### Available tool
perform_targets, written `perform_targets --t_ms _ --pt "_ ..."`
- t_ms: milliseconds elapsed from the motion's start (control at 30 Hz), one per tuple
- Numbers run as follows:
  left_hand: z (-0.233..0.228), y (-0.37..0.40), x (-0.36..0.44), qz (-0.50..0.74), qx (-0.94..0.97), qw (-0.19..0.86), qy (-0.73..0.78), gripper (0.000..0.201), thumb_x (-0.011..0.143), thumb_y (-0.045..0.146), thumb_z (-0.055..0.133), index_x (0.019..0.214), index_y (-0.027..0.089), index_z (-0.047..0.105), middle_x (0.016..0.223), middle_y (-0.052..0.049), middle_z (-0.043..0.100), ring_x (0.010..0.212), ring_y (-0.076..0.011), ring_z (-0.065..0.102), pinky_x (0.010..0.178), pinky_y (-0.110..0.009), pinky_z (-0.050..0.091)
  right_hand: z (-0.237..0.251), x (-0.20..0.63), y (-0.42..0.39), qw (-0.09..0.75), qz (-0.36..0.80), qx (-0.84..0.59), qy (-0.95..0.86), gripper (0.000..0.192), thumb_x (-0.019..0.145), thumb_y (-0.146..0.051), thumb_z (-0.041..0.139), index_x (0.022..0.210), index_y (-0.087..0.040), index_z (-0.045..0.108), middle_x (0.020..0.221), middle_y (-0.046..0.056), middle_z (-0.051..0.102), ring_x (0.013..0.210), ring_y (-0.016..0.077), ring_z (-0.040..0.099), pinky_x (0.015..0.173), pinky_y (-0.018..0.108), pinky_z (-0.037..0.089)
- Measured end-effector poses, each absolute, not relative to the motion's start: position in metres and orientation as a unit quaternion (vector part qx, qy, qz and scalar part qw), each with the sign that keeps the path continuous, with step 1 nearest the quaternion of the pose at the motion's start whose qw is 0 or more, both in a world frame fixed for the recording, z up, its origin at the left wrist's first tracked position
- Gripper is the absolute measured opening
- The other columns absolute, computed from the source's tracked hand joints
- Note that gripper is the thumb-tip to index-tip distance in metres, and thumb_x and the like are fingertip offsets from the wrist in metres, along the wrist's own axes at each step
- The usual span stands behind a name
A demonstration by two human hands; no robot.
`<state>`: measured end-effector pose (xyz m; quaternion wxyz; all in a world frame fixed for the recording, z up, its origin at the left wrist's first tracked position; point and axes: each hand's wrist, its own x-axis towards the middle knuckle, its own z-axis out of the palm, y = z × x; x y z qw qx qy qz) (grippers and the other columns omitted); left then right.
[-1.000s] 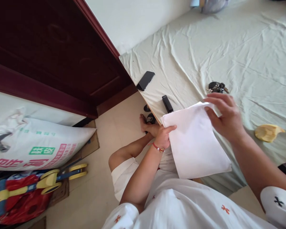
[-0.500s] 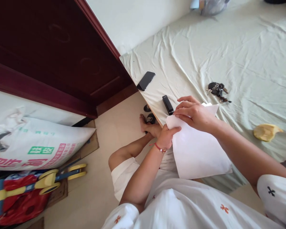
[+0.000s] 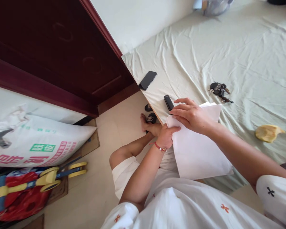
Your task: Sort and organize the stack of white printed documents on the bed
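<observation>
My left hand (image 3: 166,137), with a red string bracelet on its wrist, pinches the near left corner of a stack of white paper sheets (image 3: 200,152). Its thumb lies on top of the sheets. Over the upper part of the paper is my right hand (image 3: 190,115), palm down, fingers stretched out and a little apart towards the left edge. A black stapler (image 3: 168,102) lies on the cloth just beyond those fingertips, its near end partly covered by them. The paper overhangs the table edge towards my lap.
On the pale green cloth (image 3: 193,63) lie a black phone-like case (image 3: 148,80), a bunch of keys (image 3: 219,90) and a yellow piece of fruit or peel (image 3: 268,133). A white printed sack (image 3: 45,143) and a yellow-blue ride-on toy (image 3: 46,181) stand at the left, near a dark red door (image 3: 69,60).
My right hand has shifted slightly left, its fingertips now covering the stapler's near end. My left hand keeps its hold on the paper. The view has moved a little.
</observation>
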<state>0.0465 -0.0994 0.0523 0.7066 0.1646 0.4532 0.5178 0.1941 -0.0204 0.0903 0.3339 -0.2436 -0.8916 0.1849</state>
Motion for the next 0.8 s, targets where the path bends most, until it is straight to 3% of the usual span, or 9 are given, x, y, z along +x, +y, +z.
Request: perform_targets --t_ms 133,400,667,800 --pt "0.054 -0.099 0.045 0.512 0.173 0.708 0.454 0.044 0.05 0.019 0.09 0.09 0.016 0.071 0.076 -0.002 0.076 0.086 -0.0307 0.076 0.091 -0.047 0.056 0.09 0.193 -0.019 0.357 0.172 -0.231 -0.889 0.024 0.104 -0.023 0.056 0.101 -0.023 0.079 0.102 0.008 0.078 0.132 0.0331 0.057 0.101 0.051 0.048" --pt "0.051 -0.099 0.045 0.512 0.19 0.704 0.453 0.045 0.052 0.019 0.089 0.093 0.017 0.071 0.078 0.001 0.075 0.079 -0.0245 0.074 0.083 -0.041 0.055 0.095 0.189 -0.018 0.35 0.164 -0.195 -0.902 0.022 0.105 -0.022 0.054 0.099 -0.02 0.076 0.1 0.009 0.076 0.137 0.0324 0.052 0.106 0.051 0.045" --pt "0.058 -0.098 0.045 0.508 0.192 0.7 0.463 0.042 0.053 0.023 0.091 0.089 0.016 0.07 0.075 0.0 0.075 0.086 -0.0289 0.076 0.088 -0.044 0.056 0.088 0.186 -0.02 0.345 0.148 -0.206 -0.904 0.024 0.106 -0.021 0.052 0.102 -0.021 0.075 0.103 0.009 0.077 0.135 0.031 0.056 0.109 0.054 0.042" --pt "0.054 -0.105 0.045 0.508 0.188 0.699 0.467 0.045 0.054 0.028 0.094 0.09 0.018 0.07 0.086 -0.002 0.079 0.106 -0.0327 0.075 0.099 -0.046 0.055 0.09 0.184 -0.024 0.348 0.142 -0.195 -0.906 0.021 0.105 -0.021 0.053 0.1 -0.022 0.073 0.098 0.006 0.077 0.13 0.0297 0.061 0.113 0.055 0.039"
